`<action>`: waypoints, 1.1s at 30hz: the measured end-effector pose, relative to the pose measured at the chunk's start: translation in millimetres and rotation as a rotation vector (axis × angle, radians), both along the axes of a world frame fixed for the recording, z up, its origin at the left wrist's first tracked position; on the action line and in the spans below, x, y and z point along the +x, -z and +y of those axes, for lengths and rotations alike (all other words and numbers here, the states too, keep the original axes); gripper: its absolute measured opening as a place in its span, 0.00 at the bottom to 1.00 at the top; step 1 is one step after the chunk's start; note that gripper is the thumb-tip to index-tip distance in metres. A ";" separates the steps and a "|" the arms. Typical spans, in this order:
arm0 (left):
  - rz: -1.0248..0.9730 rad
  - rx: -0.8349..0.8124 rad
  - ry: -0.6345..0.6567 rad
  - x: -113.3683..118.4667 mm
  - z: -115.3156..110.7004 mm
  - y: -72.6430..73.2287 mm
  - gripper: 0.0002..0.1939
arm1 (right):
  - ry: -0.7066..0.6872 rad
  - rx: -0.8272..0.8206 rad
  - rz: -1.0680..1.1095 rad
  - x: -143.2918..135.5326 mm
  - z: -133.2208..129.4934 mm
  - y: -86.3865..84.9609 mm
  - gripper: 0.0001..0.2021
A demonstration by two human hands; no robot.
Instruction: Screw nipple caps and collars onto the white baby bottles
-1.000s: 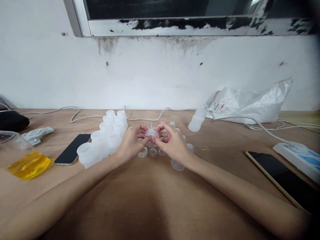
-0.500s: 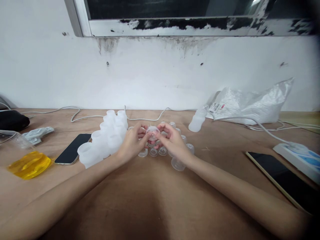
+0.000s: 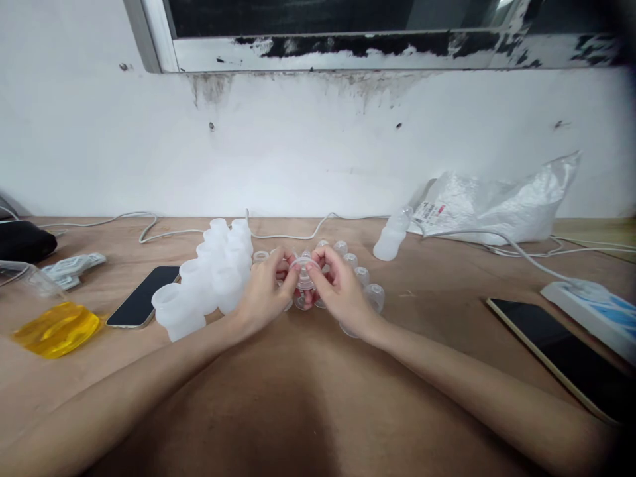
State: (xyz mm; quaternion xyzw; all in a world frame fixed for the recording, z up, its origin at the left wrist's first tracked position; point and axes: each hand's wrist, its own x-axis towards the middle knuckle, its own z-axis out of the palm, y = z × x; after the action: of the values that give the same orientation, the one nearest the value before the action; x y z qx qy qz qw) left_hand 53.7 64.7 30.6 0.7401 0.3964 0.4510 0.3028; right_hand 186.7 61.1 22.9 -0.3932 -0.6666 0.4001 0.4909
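Both my hands meet over the middle of the table, fingers closed around a clear round baby-bottle collar [image 3: 305, 273], which looks to have a nipple in it. My left hand [image 3: 271, 283] grips its left side, thumb on the top rim. My right hand [image 3: 339, 285] pinches the opposite side the same way. Around and under the hands lie several clear collars and rings, such as a ring [image 3: 261, 256], partly hidden by the fingers. Several clear domed caps [image 3: 374, 296] stand to the right. Open milky-white bottles [image 3: 179, 311] are grouped in rows left of my left hand.
A bottle with a clear top [image 3: 390, 240] stands back right, beside a silvery plastic bag [image 3: 497, 205]. Phones lie at left [image 3: 144, 298] and right [image 3: 551, 354], the right one near a power strip [image 3: 591, 311]. A container of yellow liquid [image 3: 59, 328] stands far left. A cable [image 3: 298, 236] runs along the back.
The collar has tipped in my fingers, and my thumbs now press along its upper rim. Both hands stay in nearly the same place; the view has shifted slightly.
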 end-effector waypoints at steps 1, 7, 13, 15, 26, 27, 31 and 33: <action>0.002 0.005 -0.005 0.1 -0.4 0.1 0.06 | 0.001 0.003 -0.001 -0.1 -0.2 0.0 0.09; -0.035 -0.034 0.018 -0.9 3.1 4.4 0.06 | 0.016 -0.051 0.036 2.3 6.0 0.3 0.10; 0.046 0.107 -0.152 -3.3 9.2 8.0 0.05 | -0.137 -0.338 0.300 4.4 7.0 -6.0 0.12; 0.055 0.107 -0.157 -3.1 8.8 7.8 0.06 | -0.191 -0.416 0.356 5.3 7.1 -7.3 0.11; 0.243 0.095 -0.168 -2.2 5.2 11.5 0.11 | -0.381 -0.707 0.409 14.8 15.2 -5.4 0.07; 0.272 0.127 -0.178 -2.3 1.5 8.5 0.13 | -0.383 -0.713 0.417 15.8 16.0 -5.4 0.07; 0.415 0.399 -0.217 -13.9 -28.8 -10.1 0.17 | -0.313 -0.730 0.447 21.6 18.5 -8.4 0.06; 0.455 0.546 -0.251 -31.5 -47.0 -15.9 0.18 | -0.288 -0.743 0.473 25.0 20.1 -10.3 0.05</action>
State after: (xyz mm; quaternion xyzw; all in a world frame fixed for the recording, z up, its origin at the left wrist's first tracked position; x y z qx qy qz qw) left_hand 22.2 17.7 46.5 0.8205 0.4063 0.3978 -0.0591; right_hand 211.7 81.1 33.2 -0.3438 -0.3956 0.7546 0.3948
